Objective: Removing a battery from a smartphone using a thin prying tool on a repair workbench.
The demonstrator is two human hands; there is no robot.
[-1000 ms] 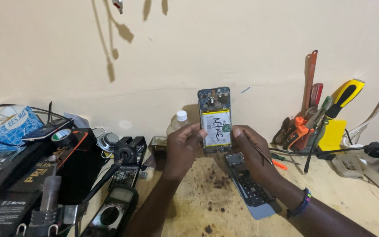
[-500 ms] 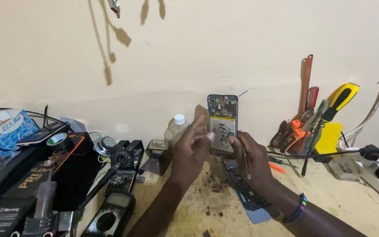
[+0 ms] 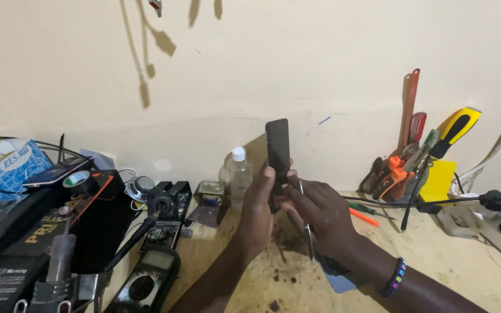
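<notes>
I hold a dark smartphone [image 3: 278,152] upright in front of me, its lower end in my left hand [image 3: 258,204]. Now its dark side faces me. My right hand [image 3: 318,210] touches the phone's lower edge and also grips thin metal tweezers [image 3: 306,232] that point down toward the wooden bench [image 3: 436,261]. A flat grey phone part [image 3: 340,281] lies on the bench under my right wrist, mostly hidden.
A small clear bottle [image 3: 239,174] with a white cap stands behind the phone. Left: a multimeter [image 3: 146,281], soldering stand [image 3: 163,203], black boxes [image 3: 42,243]. Right: a rack of screwdrivers and pliers [image 3: 418,156], an orange screwdriver [image 3: 363,217], a power strip [image 3: 471,217].
The phone has turned: its open back with the white battery faced me before, now the dark side does. My hands have shifted slightly right and closer together.
</notes>
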